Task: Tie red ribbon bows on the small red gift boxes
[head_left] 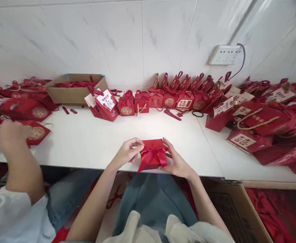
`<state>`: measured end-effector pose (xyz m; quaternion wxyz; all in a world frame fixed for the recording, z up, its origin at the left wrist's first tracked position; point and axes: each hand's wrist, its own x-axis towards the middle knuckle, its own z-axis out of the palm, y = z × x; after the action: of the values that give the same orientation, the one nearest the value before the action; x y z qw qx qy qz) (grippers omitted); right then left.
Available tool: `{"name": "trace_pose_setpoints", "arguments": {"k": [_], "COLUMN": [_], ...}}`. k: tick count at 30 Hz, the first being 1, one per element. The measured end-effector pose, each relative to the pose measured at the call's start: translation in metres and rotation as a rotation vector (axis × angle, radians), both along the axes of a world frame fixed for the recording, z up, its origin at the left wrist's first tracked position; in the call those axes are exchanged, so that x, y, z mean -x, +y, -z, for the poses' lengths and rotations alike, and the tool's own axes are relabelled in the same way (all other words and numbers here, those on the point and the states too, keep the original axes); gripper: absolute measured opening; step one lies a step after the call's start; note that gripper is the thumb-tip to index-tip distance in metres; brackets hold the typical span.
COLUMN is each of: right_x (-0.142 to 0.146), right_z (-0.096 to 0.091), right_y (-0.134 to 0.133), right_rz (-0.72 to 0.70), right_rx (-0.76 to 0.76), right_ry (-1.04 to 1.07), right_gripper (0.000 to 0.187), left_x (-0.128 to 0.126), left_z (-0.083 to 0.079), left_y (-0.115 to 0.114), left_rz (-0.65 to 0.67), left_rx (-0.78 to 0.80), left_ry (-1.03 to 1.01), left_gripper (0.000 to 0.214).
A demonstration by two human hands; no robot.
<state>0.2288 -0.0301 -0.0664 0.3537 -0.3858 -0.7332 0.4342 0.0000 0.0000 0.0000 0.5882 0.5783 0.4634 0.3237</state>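
Note:
A small red gift box (151, 144) with a shiny red ribbon bow (154, 156) on it sits at the table's front edge, between my hands. My left hand (127, 152) is closed in a pinch at the box's upper left corner, near the bow's left loop. Exactly what its fingertips grip there is partly hidden. My right hand (175, 162) wraps round the box's right side, thumb at the front and fingers behind. One ribbon tail hangs down at the box's lower left.
Red gift boxes (170, 98) with ribbons line the wall; more boxes (261, 118) pile up at right. A cardboard carton (69, 96) holds red ribbon pieces. A black ring (197, 113) lies on the white table (107, 138). At left, a co-worker's hand (12, 135) is near a red box.

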Motion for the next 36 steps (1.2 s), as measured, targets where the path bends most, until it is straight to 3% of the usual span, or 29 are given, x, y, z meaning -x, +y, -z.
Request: {"name": "trace_pose_setpoints", "arguments": {"k": [2, 5, 7, 9, 11, 14, 18, 26, 32, 36], "right_x": [-0.006, -0.002, 0.012, 0.032, 0.049, 0.058, 0.047, 0.042, 0.040, 0.041], "right_z": [-0.013, -0.036, -0.051, -0.057, -0.054, -0.040, -0.034, -0.048, -0.046, -0.050], "right_y": [-0.006, -0.017, -0.025, -0.032, -0.035, -0.034, -0.035, -0.044, -0.043, -0.045], "right_rz": [0.066, 0.178, 0.209, 0.116, 0.121, 0.221, 0.206, 0.145, 0.108, 0.106], "right_rx": [-0.036, -0.242, -0.476, -0.686, -0.823, -0.940, -0.998, -0.914, -0.841, -0.816], "right_ry": [-0.110, -0.265, -0.351, -0.457, -0.517, -0.416, -0.253, -0.291, -0.247, -0.253], "right_gripper": [0.111, 0.111, 0.092, 0.062, 0.035, 0.021, 0.017, 0.013, 0.018, 0.015], "left_x": [0.000, -0.001, -0.002, -0.003, -0.003, -0.003, -0.002, -0.001, -0.001, 0.001], "left_z": [0.003, 0.005, 0.005, 0.003, 0.002, 0.002, 0.004, 0.007, 0.005, 0.000], "left_y": [-0.002, -0.003, -0.003, -0.003, -0.002, -0.002, -0.003, -0.005, -0.007, -0.011], "left_rz": [-0.003, -0.005, -0.007, -0.011, -0.013, -0.015, -0.040, -0.099, -0.057, -0.148], "left_rx": [-0.013, -0.020, -0.015, -0.009, -0.010, -0.016, -0.027, -0.123, -0.206, -0.339], "left_ry": [0.011, 0.014, 0.005, -0.007, -0.011, -0.001, -0.026, -0.071, 0.088, 0.163], "left_gripper": [0.024, 0.025, 0.024, 0.023, 0.022, 0.021, 0.021, 0.029, 0.023, 0.029]}}
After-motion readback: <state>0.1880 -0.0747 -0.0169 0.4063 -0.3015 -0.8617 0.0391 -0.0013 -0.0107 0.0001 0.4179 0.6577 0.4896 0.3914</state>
